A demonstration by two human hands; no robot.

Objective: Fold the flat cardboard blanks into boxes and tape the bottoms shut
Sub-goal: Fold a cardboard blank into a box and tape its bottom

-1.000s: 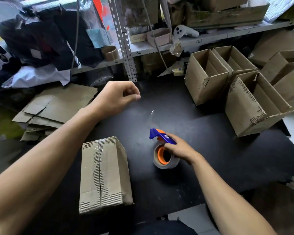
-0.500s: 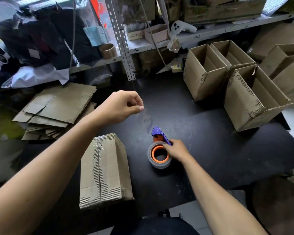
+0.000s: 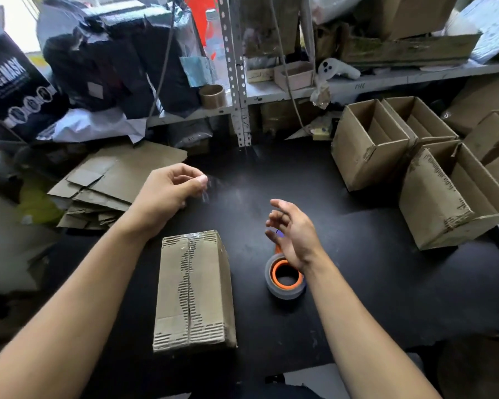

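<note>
A folded cardboard box (image 3: 193, 289) lies bottom-up on the black table (image 3: 372, 283), with clear tape along its centre seam. Beyond it, my left hand (image 3: 167, 194) hovers and pinches a faint strip of clear tape (image 3: 205, 194) between thumb and fingertips. A tape roll with an orange core (image 3: 284, 280) sits on the table to the right of the box. My right hand (image 3: 293, 231) floats just above the roll with relaxed, spread fingers, holding nothing. A pile of flat cardboard blanks (image 3: 113, 182) lies at the left.
Several assembled open boxes (image 3: 369, 145) stand at the right rear of the table. Metal shelving (image 3: 236, 82) packed with bags, cartons and a brown tape roll (image 3: 212, 95) runs along the back.
My right hand let go of the tape roll and rose above it, fingers opening. My left hand, still pinching the tape strip, came slightly nearer. The roll now rests on the table.
</note>
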